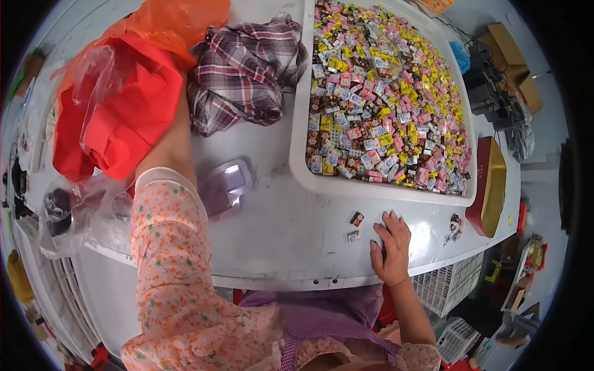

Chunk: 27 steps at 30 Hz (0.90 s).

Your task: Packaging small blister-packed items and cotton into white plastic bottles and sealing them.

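the tabletop (278, 210) is pale grey. toward its far left corner: red fabric (136, 111), orange plastic (179, 25), and plaid cloth (241, 77) of purple, white and near-black. along the far edge, a white tray (371, 188) holds pink, yellow, brown and white packs (390, 99). by the right edge, a box (493, 191) is dark red outside, gold inside. the floral sleeve (167, 247): peach, orange, green.

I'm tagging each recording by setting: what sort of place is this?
Probably a small sorting or packing workshop: a large white tray heaped with tiny carton-shaped pieces sits on a worktable, with white lattice crates lower down nearby.
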Each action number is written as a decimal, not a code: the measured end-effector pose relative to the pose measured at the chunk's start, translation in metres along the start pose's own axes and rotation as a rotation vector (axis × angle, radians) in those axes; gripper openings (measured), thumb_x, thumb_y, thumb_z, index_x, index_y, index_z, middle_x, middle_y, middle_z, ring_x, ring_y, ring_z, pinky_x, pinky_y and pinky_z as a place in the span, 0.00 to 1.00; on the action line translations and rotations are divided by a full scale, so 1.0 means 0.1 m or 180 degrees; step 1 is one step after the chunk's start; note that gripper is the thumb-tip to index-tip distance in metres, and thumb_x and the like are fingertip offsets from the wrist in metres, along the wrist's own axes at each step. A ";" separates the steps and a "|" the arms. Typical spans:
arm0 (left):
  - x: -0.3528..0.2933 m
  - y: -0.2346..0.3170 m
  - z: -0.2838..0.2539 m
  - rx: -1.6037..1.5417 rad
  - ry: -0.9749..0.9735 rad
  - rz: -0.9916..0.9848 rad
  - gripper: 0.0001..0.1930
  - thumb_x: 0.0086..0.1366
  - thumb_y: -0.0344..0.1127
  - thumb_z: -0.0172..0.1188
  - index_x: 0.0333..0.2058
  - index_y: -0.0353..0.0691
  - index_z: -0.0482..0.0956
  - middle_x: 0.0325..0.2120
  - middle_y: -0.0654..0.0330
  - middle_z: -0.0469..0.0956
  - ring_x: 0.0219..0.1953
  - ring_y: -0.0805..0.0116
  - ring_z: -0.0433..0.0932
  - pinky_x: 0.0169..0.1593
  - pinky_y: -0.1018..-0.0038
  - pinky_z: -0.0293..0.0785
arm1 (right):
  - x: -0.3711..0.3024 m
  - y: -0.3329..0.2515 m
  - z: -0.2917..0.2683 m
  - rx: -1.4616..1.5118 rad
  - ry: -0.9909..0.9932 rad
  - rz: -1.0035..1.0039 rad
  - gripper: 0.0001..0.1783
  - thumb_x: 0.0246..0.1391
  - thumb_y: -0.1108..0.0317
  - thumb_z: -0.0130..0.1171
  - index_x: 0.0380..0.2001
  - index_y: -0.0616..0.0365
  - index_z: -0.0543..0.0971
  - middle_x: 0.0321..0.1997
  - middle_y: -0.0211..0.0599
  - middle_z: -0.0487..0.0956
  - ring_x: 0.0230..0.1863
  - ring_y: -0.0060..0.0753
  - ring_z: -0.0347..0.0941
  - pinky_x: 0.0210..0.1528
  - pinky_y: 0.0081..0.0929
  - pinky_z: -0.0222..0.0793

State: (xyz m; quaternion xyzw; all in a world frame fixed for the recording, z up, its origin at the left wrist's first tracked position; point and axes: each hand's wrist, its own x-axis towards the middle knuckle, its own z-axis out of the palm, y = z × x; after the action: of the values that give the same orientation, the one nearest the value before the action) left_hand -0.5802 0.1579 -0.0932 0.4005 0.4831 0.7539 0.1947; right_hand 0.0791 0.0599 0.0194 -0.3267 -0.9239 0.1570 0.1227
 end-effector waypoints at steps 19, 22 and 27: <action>-0.52 1.66 0.83 0.4644 0.0793 0.1508 0.23 0.57 0.44 0.51 0.49 0.39 0.66 0.49 0.53 0.67 0.52 0.57 0.65 0.54 0.68 0.60 | -0.10 0.03 0.00 0.0053 0.0339 -0.0163 0.18 0.44 0.73 0.55 0.42 0.57 0.72 0.54 0.41 0.66 0.58 0.45 0.58 0.60 0.43 0.49; -0.52 1.48 0.31 0.5150 0.0483 0.1635 0.25 0.57 0.46 0.51 0.51 0.39 0.65 0.51 0.53 0.66 0.54 0.56 0.62 0.57 0.68 0.55 | -0.07 -0.02 0.05 0.0148 0.0371 -0.0326 0.18 0.44 0.73 0.55 0.43 0.57 0.72 0.54 0.41 0.67 0.58 0.45 0.58 0.60 0.43 0.49; -0.85 1.77 0.70 0.3267 0.0018 -0.0591 0.28 0.58 0.48 0.51 0.54 0.40 0.61 0.52 0.53 0.65 0.53 0.56 0.63 0.55 0.69 0.60 | -0.11 0.03 0.04 0.0132 0.0440 -0.0269 0.18 0.44 0.73 0.55 0.43 0.56 0.72 0.54 0.40 0.67 0.58 0.44 0.58 0.61 0.42 0.49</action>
State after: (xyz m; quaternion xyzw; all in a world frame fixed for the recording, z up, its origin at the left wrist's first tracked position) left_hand -0.4573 0.0590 0.0426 0.3978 0.8245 0.4007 0.0380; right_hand 0.0877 0.0547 0.0128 -0.2949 -0.9227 0.1479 0.1994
